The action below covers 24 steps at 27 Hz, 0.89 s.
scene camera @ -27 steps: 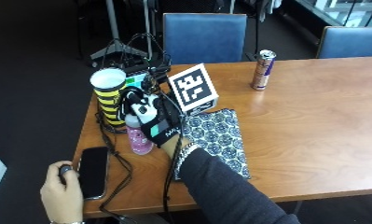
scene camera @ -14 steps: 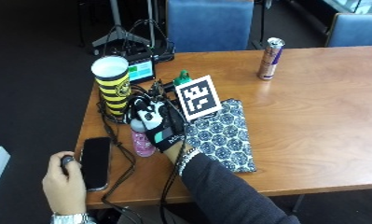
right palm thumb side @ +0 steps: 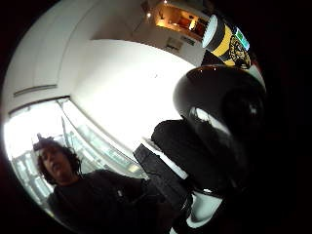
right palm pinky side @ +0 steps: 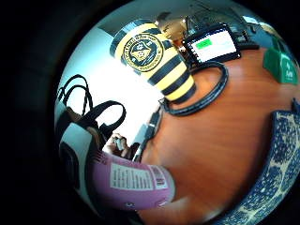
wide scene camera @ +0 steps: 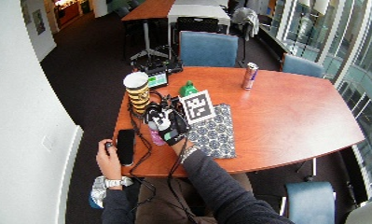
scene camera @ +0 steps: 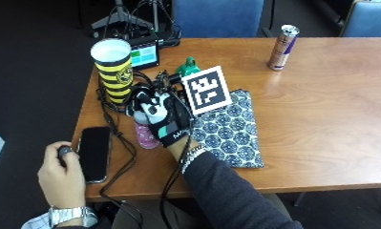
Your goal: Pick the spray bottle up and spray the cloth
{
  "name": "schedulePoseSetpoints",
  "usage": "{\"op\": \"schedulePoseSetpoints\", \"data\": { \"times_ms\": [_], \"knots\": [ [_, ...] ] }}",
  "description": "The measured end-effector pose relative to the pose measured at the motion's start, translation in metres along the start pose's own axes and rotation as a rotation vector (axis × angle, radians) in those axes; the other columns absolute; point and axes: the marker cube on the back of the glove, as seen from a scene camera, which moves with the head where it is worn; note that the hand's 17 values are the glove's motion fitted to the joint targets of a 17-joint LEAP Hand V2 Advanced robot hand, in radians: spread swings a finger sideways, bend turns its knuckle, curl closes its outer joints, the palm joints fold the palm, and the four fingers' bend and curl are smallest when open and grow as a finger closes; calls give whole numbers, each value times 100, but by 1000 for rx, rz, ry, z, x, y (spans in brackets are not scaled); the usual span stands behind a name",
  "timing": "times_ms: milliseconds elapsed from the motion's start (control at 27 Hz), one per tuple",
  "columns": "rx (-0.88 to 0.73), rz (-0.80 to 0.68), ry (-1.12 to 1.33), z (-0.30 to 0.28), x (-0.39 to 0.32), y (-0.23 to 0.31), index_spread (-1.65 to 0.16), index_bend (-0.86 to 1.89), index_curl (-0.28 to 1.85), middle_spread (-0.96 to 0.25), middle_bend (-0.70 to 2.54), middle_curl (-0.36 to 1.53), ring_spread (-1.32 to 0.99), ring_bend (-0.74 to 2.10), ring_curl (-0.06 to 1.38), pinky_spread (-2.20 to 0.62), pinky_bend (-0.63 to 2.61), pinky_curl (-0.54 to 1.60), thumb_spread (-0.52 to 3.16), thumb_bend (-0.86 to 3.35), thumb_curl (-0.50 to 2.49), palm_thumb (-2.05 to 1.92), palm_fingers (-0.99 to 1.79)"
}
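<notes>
Gloved right hand (scene camera: 159, 114) wrapped around pink spray bottle (scene camera: 145, 135), fingers grasping upper part; bottle upright on table (scene camera: 317, 95), just beside patterned cloth (scene camera: 231, 129) lying flat. Striped cup (scene camera: 113, 69) close behind. Phone (scene camera: 94, 152) near bare hand (scene camera: 59, 171)

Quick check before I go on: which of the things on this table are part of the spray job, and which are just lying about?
Part of the job:
spray bottle, pink, under the gloved right hand
patterned cloth, flat on the table

Lying about:
striped cup
phone, beside the bare hand
drink can
small screen
green object
</notes>
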Motion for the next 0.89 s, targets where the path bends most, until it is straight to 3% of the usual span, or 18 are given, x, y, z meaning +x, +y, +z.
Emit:
{"op": "schedulePoseSetpoints", "data": {
  "times_ms": [370,555,741,889],
  "knots": [
    [0,31,-40,21,16,13,-25,42,58,-20,64,50,-18,67,44,-32,43,38,117,-2,22,25,141],
    [-39,145,-45,21,28,37,-26,41,57,-19,60,48,-18,64,44,-30,45,38,114,-2,23,25,137],
    [-99,250,-40,7,31,51,-27,23,53,-17,55,46,-15,57,42,-14,38,37,106,-2,25,28,102],
    [-254,277,127,-15,30,52,-30,7,48,-14,36,42,-12,54,43,-2,47,41,100,-3,26,29,65]
  ]
}}
